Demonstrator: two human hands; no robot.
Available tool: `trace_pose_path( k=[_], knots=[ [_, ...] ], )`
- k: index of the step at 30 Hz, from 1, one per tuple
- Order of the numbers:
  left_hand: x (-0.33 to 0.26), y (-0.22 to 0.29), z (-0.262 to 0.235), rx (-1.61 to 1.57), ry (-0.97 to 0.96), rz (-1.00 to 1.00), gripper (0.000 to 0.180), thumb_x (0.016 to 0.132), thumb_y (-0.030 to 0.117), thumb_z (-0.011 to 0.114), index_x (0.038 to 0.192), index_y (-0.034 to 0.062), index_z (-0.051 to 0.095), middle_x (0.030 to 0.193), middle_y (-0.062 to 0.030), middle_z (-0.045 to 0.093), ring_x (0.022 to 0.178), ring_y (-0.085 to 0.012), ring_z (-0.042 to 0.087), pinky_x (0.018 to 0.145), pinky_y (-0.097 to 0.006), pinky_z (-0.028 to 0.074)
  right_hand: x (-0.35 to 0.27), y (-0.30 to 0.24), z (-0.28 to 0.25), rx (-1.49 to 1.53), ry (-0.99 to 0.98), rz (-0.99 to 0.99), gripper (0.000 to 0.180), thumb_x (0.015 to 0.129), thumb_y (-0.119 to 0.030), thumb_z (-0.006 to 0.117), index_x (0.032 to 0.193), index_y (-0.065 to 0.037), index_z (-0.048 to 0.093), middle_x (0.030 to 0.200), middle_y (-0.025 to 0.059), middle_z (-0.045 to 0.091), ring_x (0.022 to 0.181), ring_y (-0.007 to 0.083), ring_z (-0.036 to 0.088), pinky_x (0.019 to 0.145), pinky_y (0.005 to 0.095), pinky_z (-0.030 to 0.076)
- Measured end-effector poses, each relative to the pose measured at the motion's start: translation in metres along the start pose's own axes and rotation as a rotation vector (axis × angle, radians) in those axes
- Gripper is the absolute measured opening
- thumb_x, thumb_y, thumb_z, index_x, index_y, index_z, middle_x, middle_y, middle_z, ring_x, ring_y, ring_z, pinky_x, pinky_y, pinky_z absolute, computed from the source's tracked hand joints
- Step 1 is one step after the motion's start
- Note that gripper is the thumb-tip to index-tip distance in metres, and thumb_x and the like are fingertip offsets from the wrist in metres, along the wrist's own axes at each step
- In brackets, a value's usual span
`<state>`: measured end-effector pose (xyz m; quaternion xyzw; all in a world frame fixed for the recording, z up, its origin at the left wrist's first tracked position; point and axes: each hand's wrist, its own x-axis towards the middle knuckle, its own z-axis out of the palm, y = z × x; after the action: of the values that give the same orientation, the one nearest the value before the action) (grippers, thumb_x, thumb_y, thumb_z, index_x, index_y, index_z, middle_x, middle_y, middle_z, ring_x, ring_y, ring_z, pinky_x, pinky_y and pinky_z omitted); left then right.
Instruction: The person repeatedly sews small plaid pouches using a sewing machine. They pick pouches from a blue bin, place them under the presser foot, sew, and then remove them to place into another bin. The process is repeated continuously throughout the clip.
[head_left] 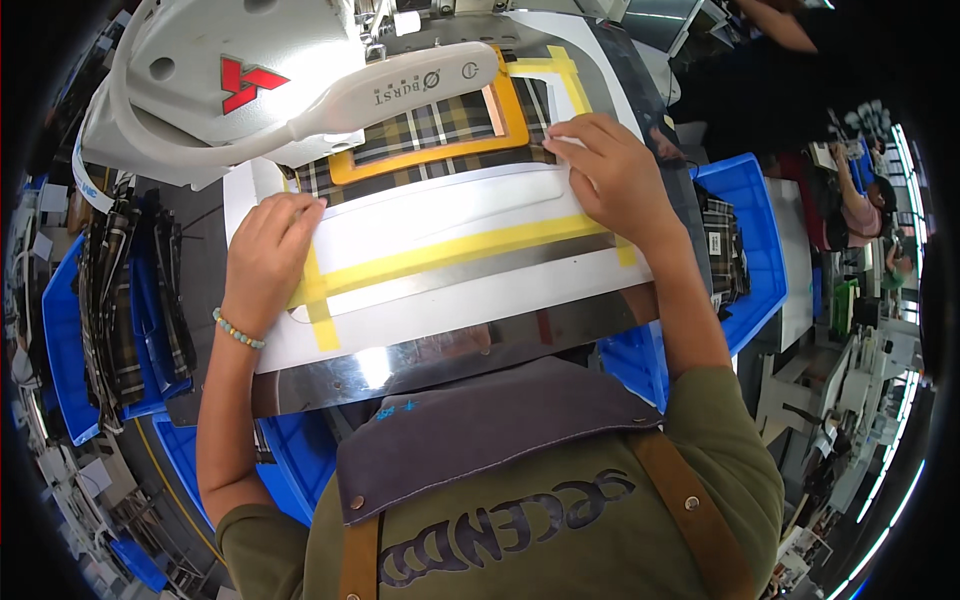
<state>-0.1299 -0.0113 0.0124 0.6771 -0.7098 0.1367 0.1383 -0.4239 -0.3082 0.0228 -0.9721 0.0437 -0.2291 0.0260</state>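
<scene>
A piece of dark plaid fabric (322, 183) lies under the sewing machine head (190, 80), partly covered by an orange rectangular frame (515, 112). In front of it is a white sheet (430, 208) with yellow tape (460, 250) along its near side. My left hand (268, 250) is closed at the fabric's left near corner, fingers bent and pressed together. At the opposite corner my right hand (618, 175) pinches the fabric's edge between thumb and forefinger. The fingertips partly hide both corners.
A pale handheld-shaped lamp arm (400, 90) hangs over the frame. Blue bins (755, 225) with plaid pieces (722, 245) stand at the right, and more plaid pieces (115, 320) hang over a bin at the left. A shiny metal table edge (440, 365) lies before me. Another person (770, 90) is at the far right.
</scene>
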Motion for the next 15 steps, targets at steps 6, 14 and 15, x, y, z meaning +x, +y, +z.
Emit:
trace_pose_path(
  k=[6, 14, 15],
  knots=[
    [-0.002, 0.006, 0.001, -0.059, -0.241, -0.145, 0.055, 0.091, 0.017, 0.071, 0.143, 0.0048, 0.058, 0.152, -0.0099, 0.055, 0.144, -0.0335, 0.045, 0.116, -0.044, 0.039, -0.014, -0.008, 0.014, -0.072, -0.21, 0.116, 0.05, 0.103, -0.031, 0.056, 0.141, 0.001, 0.057, 0.155, 0.0101, 0.05, 0.146, 0.0322, 0.04, 0.12, 0.0515, 0.03],
    [-0.006, 0.005, 0.001, -0.092, -0.26, -0.175, 0.055, 0.092, 0.015, 0.069, 0.144, 0.0036, 0.057, 0.155, -0.0093, 0.052, 0.147, -0.0331, 0.042, 0.118, -0.044, 0.036, -0.018, -0.006, 0.012, -0.158, -0.258, 0.123, 0.056, 0.104, -0.039, 0.052, 0.146, -0.002, 0.053, 0.16, 0.0088, 0.044, 0.152, 0.0304, 0.03, 0.123, 0.0538, 0.024],
    [-0.006, 0.006, 0.001, -0.091, -0.26, -0.176, 0.055, 0.091, 0.014, 0.069, 0.144, 0.0035, 0.057, 0.155, -0.0093, 0.052, 0.148, -0.0332, 0.041, 0.118, -0.044, 0.035, -0.02, -0.008, 0.009, -0.181, -0.267, 0.125, 0.056, 0.104, -0.039, 0.052, 0.147, -0.002, 0.053, 0.16, 0.0087, 0.044, 0.152, 0.0303, 0.03, 0.123, 0.0535, 0.023]
  ],
)
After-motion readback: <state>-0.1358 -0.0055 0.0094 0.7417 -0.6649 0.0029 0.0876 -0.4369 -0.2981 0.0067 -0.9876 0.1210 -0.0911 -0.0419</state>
